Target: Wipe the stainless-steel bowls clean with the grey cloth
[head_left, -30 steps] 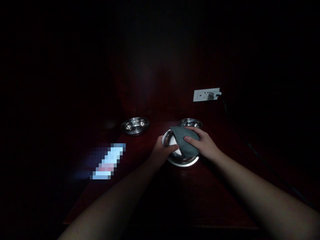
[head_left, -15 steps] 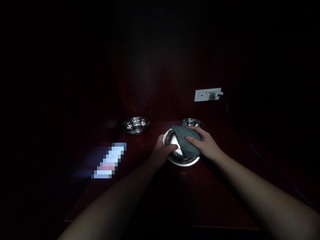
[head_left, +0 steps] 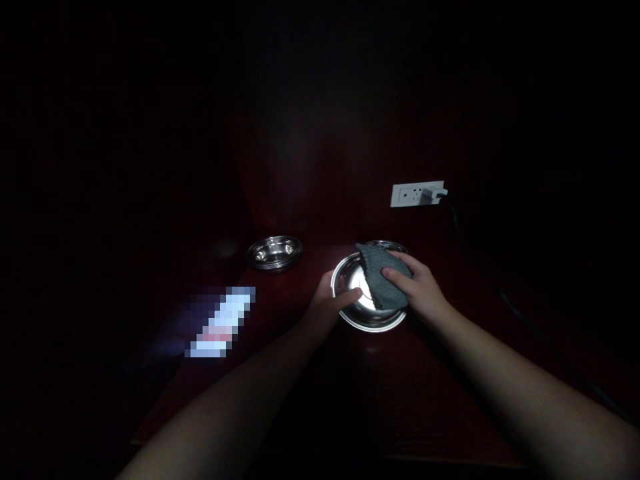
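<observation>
A shiny steel plate lies on a dark red wooden table in dim light. My left hand grips its left rim, thumb lying inside the dish. My right hand presses a grey cloth onto the right side of the plate, fingers closed over the cloth. Just behind the cloth, the rim of another steel plate peeks out.
A stack of steel plates sits at the back left of the table. A bright blurred rectangle lies at the left. A white wall socket with a plug and dark cable is on the wall behind, to the right.
The cloth and my right hand have slid to the right across the plate, uncovering more of the dish. My left hand keeps its hold on the rim.
</observation>
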`<state>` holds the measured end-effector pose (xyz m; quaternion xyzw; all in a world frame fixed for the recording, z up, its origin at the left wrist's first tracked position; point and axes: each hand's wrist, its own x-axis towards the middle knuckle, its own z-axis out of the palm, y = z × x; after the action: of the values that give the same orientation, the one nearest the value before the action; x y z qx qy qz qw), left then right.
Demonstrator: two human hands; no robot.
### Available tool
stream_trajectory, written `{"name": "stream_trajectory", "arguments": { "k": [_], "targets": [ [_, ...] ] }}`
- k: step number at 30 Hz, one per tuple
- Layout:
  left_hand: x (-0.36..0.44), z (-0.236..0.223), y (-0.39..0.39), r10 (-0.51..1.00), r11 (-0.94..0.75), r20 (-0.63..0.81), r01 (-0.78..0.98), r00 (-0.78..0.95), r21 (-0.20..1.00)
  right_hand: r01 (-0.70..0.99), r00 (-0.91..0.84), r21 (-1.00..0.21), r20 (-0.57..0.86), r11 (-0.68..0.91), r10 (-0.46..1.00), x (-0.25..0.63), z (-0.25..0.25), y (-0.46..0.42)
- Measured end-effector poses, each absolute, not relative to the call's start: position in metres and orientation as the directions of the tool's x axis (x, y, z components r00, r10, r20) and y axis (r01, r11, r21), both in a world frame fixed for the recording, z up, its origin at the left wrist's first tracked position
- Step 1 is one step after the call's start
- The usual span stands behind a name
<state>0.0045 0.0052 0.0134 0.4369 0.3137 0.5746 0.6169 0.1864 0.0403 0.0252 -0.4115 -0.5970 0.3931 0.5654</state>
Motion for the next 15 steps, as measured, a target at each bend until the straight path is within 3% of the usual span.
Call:
{"name": "stream_trajectory", "arguments": {
  "k": [5,10,15],
  "targets": [
    [0.002,0.022,0.002,0.944,-0.007,0.181,-0.530,0.276,0.848,0.029,0.061,-0.907,0.420,0.419,0.905,0.190,0.023,0.045],
    [0.002,0.018,-0.001,0.918,0.134,0.092,-0.518,0.386,0.845,0.032,0.161,-0.913,0.405,0.406,0.900,0.190,0.022,0.049],
    [0.003,0.010,0.000,0.929,0.099,0.090,-0.474,0.359,0.875,-0.020,0.098,-0.930,0.363,0.366,0.927,0.189,0.020,0.049]
  ]
}}
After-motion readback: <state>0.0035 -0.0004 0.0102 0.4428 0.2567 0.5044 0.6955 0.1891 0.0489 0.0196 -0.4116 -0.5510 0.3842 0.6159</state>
